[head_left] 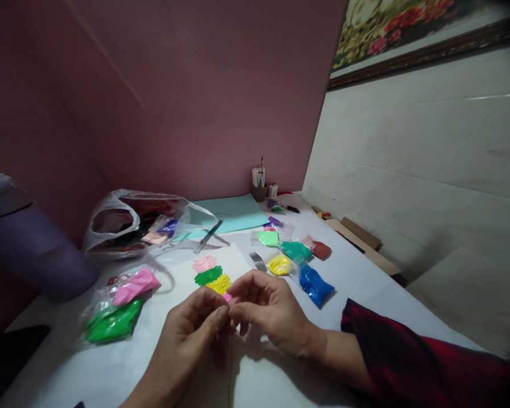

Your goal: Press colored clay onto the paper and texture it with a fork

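My left hand (195, 328) and my right hand (272, 314) meet over the front of a white sheet of paper (238, 258), thumbs and fingertips pinched together. Whatever lies between the fingers is too small or hidden to make out. Just beyond the fingertips, textured clay patches run down the paper: pale pink (204, 263), green (208, 276) and yellow (218, 284). A brighter pink patch (226, 297) is partly covered by my fingers. A fork (258, 261) lies beyond my right hand, beside a yellow clay packet (279, 264).
On the right lie blue clay (315, 285), teal clay (296, 251) and red-brown clay (321, 249). Pink (136, 285) and green clay packets (114, 322) sit left, near a purple bottle (34, 249). Behind are a plastic bag (110, 221), a pen (209, 236) and a brush cup (259, 192).
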A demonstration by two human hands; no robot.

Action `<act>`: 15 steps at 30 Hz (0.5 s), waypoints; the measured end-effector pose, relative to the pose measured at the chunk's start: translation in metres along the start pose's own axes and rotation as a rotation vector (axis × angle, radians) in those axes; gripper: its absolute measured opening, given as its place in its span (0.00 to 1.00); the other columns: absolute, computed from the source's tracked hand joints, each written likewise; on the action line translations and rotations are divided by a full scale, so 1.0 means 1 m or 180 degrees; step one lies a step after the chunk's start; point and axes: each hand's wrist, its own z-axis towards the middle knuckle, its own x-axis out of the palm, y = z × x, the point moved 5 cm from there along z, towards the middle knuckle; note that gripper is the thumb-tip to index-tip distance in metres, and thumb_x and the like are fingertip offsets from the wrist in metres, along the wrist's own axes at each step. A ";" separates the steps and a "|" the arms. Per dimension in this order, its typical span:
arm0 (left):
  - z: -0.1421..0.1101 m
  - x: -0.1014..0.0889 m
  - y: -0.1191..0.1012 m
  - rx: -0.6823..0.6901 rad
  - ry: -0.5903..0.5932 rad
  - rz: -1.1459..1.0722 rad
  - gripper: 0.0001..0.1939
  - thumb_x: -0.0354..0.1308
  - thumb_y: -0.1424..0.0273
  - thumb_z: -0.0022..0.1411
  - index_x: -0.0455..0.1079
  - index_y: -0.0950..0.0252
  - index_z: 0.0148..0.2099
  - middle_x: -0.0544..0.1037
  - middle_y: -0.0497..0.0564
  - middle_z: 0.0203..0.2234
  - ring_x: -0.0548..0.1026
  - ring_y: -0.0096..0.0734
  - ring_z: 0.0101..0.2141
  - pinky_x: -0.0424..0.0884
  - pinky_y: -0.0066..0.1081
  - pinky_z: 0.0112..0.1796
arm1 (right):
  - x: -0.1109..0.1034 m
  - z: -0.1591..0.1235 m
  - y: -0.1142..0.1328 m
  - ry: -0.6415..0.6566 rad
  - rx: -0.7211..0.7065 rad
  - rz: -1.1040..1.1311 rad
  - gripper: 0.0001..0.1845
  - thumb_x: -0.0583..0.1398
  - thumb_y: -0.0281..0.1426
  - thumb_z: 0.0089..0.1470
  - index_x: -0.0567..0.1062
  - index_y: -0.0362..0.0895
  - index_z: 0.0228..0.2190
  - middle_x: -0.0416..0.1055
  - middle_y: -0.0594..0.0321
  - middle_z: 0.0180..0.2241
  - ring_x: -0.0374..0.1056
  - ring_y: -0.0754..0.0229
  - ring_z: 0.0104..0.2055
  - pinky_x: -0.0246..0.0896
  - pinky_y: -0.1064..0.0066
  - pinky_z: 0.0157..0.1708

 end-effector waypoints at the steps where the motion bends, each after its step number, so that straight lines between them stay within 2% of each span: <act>1: -0.001 -0.001 0.002 0.0002 -0.0074 0.0017 0.13 0.62 0.61 0.59 0.69 0.65 0.29 0.72 0.45 0.17 0.69 0.24 0.18 0.65 0.23 0.21 | 0.000 -0.001 0.000 -0.0080 -0.0061 -0.0096 0.17 0.72 0.32 0.40 0.73 0.40 0.30 0.71 0.67 0.24 0.67 0.67 0.23 0.63 0.75 0.24; 5: -0.003 -0.001 0.009 -0.0149 -0.0044 -0.0011 0.13 0.64 0.61 0.56 0.68 0.65 0.29 0.73 0.46 0.19 0.68 0.24 0.19 0.62 0.23 0.21 | 0.001 -0.006 0.000 -0.0185 -0.0057 -0.0331 0.15 0.70 0.33 0.43 0.70 0.41 0.27 0.68 0.69 0.23 0.64 0.68 0.23 0.59 0.75 0.23; 10: -0.001 0.004 0.011 -0.0232 0.0359 -0.0347 0.15 0.62 0.59 0.58 0.66 0.64 0.29 0.72 0.45 0.16 0.67 0.22 0.15 0.61 0.22 0.18 | 0.007 -0.006 0.003 0.0218 0.0192 0.0029 0.21 0.72 0.36 0.41 0.65 0.41 0.27 0.65 0.72 0.20 0.61 0.70 0.21 0.56 0.77 0.23; 12: 0.000 0.006 0.010 -0.0283 0.0471 -0.0537 0.15 0.61 0.59 0.59 0.65 0.65 0.30 0.75 0.46 0.17 0.68 0.22 0.13 0.62 0.21 0.15 | 0.008 -0.004 0.003 0.0393 0.0247 0.0216 0.22 0.72 0.37 0.40 0.66 0.41 0.27 0.66 0.71 0.19 0.62 0.70 0.20 0.56 0.77 0.22; 15: 0.002 0.008 0.007 -0.0390 0.0548 -0.0783 0.15 0.61 0.59 0.59 0.65 0.65 0.30 0.77 0.48 0.21 0.71 0.24 0.13 0.64 0.20 0.13 | 0.006 -0.001 0.000 0.0447 0.0269 0.0454 0.21 0.71 0.38 0.42 0.69 0.39 0.30 0.69 0.69 0.19 0.65 0.69 0.20 0.58 0.76 0.23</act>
